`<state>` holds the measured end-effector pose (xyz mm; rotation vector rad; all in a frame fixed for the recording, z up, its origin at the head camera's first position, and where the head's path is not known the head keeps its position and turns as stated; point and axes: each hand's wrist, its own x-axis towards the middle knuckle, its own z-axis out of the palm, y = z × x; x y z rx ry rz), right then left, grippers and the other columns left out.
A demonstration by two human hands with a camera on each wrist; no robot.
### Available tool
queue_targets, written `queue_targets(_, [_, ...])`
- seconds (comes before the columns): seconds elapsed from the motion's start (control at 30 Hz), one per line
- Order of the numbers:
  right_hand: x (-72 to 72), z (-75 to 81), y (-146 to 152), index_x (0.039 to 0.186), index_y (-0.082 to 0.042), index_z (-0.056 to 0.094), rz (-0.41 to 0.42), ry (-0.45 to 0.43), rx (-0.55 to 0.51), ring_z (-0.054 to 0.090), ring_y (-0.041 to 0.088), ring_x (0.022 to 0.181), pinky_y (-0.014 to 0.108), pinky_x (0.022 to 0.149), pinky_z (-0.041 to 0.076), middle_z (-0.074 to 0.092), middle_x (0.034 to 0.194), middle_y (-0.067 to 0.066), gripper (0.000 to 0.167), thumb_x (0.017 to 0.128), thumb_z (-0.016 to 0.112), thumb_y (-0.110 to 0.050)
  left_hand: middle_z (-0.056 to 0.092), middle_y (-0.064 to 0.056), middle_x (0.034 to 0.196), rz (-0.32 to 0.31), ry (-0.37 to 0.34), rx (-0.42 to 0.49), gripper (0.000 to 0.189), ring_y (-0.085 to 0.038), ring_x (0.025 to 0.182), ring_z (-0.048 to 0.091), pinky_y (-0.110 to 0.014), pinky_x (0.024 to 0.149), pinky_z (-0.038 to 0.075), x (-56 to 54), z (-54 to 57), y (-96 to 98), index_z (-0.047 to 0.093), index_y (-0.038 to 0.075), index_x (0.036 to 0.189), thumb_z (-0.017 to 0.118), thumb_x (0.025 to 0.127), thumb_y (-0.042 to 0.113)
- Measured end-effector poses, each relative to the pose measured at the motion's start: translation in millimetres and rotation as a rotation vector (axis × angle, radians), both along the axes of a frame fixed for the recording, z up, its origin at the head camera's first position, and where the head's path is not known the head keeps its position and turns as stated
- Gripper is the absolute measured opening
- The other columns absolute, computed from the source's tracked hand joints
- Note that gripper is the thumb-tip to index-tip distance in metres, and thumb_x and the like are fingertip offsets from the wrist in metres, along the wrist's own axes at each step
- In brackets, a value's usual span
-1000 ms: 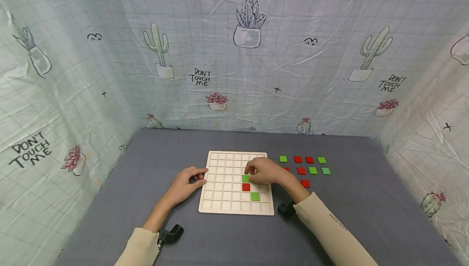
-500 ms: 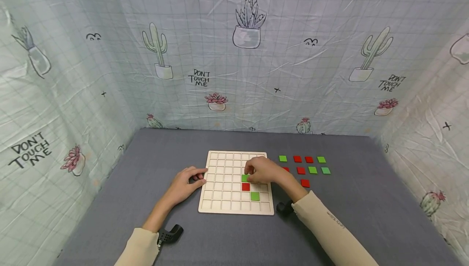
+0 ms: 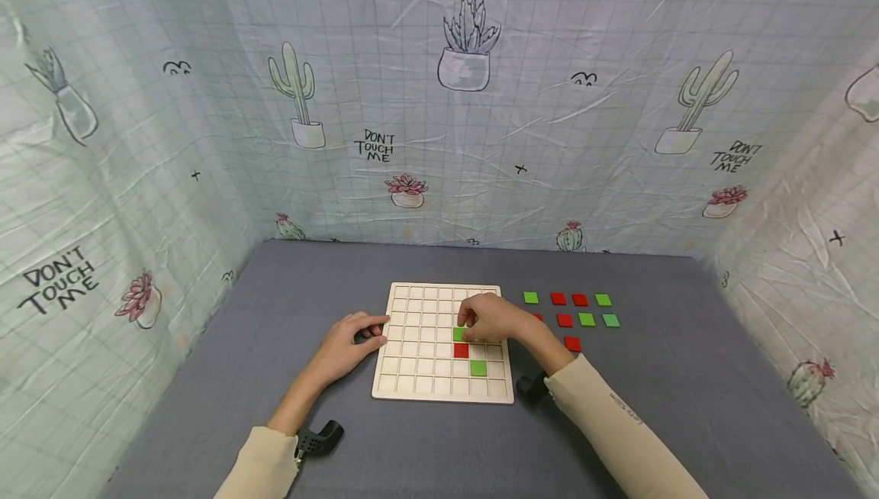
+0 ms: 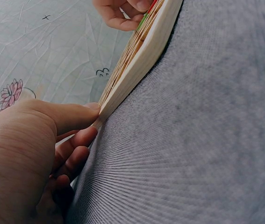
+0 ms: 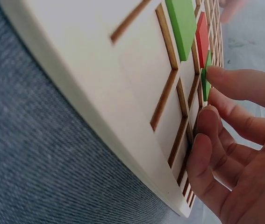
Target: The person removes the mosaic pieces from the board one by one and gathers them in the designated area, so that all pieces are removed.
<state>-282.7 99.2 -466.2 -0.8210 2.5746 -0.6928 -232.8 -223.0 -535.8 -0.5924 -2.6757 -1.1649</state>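
Observation:
A pale wooden grid board (image 3: 412,368) lies flat on the dark table. My left hand (image 3: 352,348) rests at its left edge; in the left wrist view the thumb (image 4: 78,115) and a fingertip touch that edge. My right hand (image 3: 496,317) is over the board's right half, with thumb and finger pinching a green square tile (image 3: 459,334) at a grid cell. In the right wrist view this tile (image 5: 207,77) is partly hidden by the fingers. Nearer me on the board are a red tile (image 3: 461,351) and another green tile (image 3: 478,368).
Right of the board lie several loose red and green square tiles, among them a red tile (image 3: 572,344) and a bluish-green tile (image 3: 611,320). The right forearm partly covers one red tile. A patterned cloth (image 3: 481,209) hangs behind the table (image 3: 426,453).
Almost nothing has moved. The right forearm and its wrist camera have shifted slightly left, while both hands stay at the same spots on the board.

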Motion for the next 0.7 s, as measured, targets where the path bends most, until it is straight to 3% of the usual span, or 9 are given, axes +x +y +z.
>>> queue_targets(0.7, [1.5, -3.6, -2.6, 0.101, -0.011, 0.072, 0.017, -0.008, -0.035, 0.055, 0.010, 0.079, 0.027, 0.074, 0.047, 0.065, 0.088, -0.002, 0.016, 0.087, 0.078, -0.005, 0.066, 0.010, 0.096, -0.007, -0.026, -0.005, 0.036, -0.005, 0.089, 0.057, -0.030, 0.083, 0.048, -2.0, -0.7, -2.0, 0.074, 0.015, 0.129, 0.076, 0.095, 0.026])
